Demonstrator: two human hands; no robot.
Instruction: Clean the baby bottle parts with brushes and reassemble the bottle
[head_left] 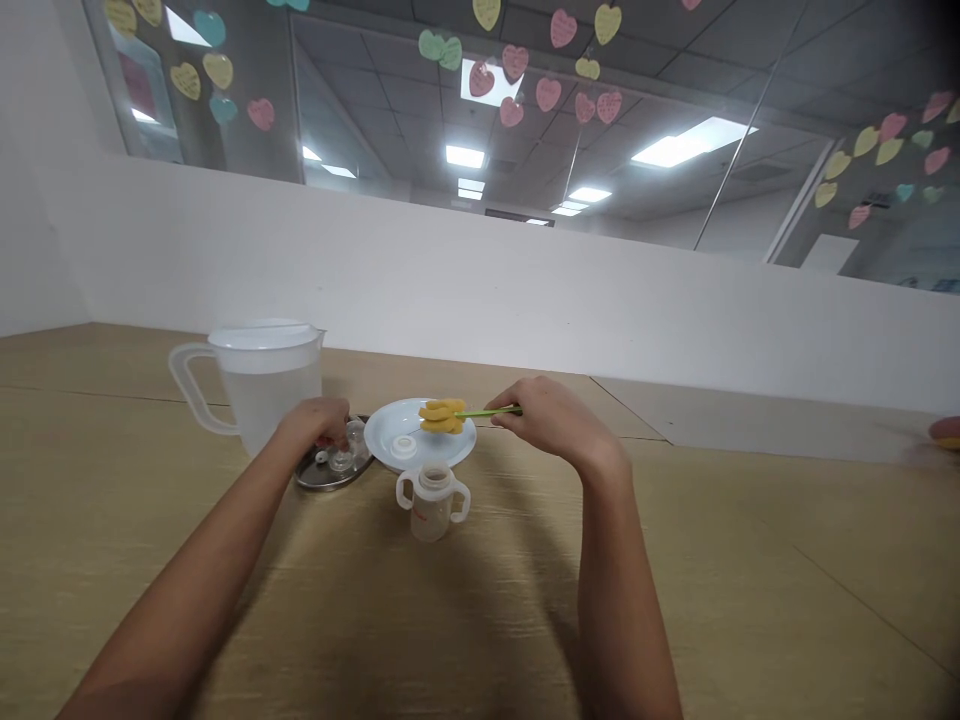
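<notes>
In my right hand [544, 410] is the thin green handle of a bottle brush [442, 415], its yellow sponge head held over a pale bowl [382, 455]. A small white ring [404, 446] lies inside that bowl. My left hand [319, 422] reaches down to a round metal tray [322, 484], fingers closed at a clear plastic bottle part [343, 458]; the exact grip is partly hidden. In front of the bowl stands a small baby bottle [430, 515] with two white handles, upright and without a lid.
A large translucent pitcher [262, 385] with a lid and handle, holding clear liquid, stands behind my left hand. The wooden table [480, 620] meets a white wall [480, 290]. At the far right edge, a blurred object [945, 432] shows partly.
</notes>
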